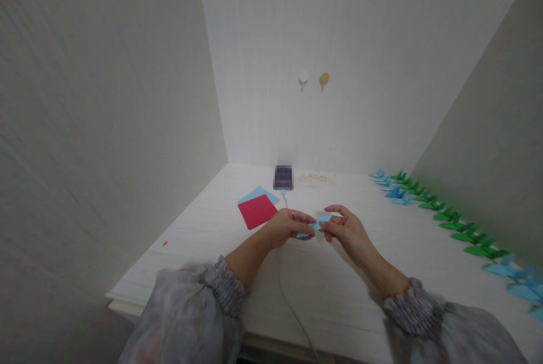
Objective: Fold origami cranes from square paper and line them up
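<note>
Fingers (303,217) of the left hand (285,226) and right hand (347,230) pinch blue paper (319,223) over the table (207,222), apparently part-folded. Seemingly finished: folded birds (470,236), right. Left flat: red sheet (257,212), blue sheet (259,192).

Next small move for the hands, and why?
Probably steady the light-blue paper with the left hand and press a crease with the right hand: both hands' fingers are on it, and it looks folded, unlike the flat red sheet.

Sheets (257,210) lie left of held paper (324,219); cranes (448,215) right
</note>
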A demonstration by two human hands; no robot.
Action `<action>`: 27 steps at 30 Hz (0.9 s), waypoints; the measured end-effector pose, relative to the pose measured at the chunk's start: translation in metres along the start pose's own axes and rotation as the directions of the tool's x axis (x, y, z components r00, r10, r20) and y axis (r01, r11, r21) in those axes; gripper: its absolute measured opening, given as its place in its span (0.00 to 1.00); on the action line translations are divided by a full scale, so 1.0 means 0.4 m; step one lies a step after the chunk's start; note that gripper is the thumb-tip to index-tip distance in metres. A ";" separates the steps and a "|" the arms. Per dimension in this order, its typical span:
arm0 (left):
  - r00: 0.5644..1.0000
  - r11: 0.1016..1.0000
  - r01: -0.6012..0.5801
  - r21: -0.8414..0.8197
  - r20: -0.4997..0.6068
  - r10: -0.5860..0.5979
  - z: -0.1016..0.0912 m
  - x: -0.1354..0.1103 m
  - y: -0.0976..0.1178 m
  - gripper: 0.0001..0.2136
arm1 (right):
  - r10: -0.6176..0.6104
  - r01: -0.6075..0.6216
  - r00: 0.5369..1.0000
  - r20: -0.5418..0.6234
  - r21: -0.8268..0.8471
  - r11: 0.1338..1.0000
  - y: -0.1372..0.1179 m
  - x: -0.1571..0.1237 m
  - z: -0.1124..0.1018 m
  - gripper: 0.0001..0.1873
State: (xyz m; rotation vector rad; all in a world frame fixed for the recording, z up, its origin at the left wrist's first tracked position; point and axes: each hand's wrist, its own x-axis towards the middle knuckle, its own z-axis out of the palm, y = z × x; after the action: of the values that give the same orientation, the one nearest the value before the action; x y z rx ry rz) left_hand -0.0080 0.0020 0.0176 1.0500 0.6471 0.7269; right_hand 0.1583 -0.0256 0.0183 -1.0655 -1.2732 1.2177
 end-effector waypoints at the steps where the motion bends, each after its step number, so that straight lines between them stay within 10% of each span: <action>1: 1.000 1.000 -0.001 0.005 -0.002 0.001 0.000 0.000 -0.001 0.16 | 0.000 0.000 1.000 0.001 0.002 1.000 0.001 0.001 0.000 0.21; 27: 0.996 0.998 -0.029 -0.049 0.082 0.033 0.003 -0.010 0.011 0.14 | 0.000 0.000 1.000 -0.006 0.092 0.996 -0.003 -0.001 -0.008 0.20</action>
State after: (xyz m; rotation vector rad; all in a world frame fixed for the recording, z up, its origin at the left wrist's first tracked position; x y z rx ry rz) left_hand -0.0105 -0.0003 0.0225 1.0426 0.5408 0.7187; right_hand 0.1614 -0.0260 0.0194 -1.0021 -1.2008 1.2600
